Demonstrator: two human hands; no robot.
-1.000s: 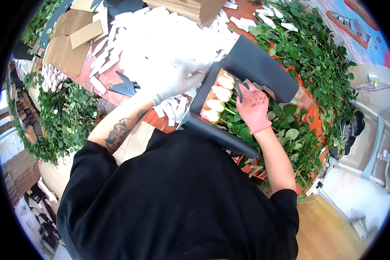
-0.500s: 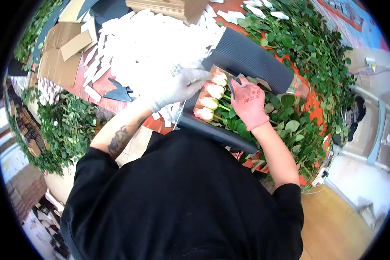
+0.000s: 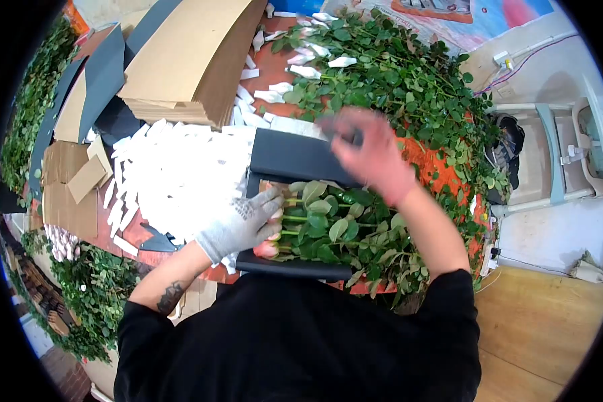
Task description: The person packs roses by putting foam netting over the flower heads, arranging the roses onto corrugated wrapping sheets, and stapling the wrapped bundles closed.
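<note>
Rests the left hand point(image 3: 234, 228) on roses point(image 3: 266, 250) already laid in the unclosed black wrapper point(image 3: 291, 155), mid-counter point(image 3: 269, 75), and holds the blurred right hand point(image 3: 376, 157) farther right, both grips impossible to tell, with sleeved flowers point(image 3: 304, 72) left outside, far side.

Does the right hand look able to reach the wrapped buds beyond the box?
Probably yes: the right hand is raised, and nothing tall seems to stand between it and the wrapped buds.

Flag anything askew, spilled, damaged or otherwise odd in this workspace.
The left hand is gloved in whitish, the right hand in pink: an odd pair. White pieces lie in a loose, jumbled heap beside the dark packaging, perhaps just stock. I see no damage.
</note>
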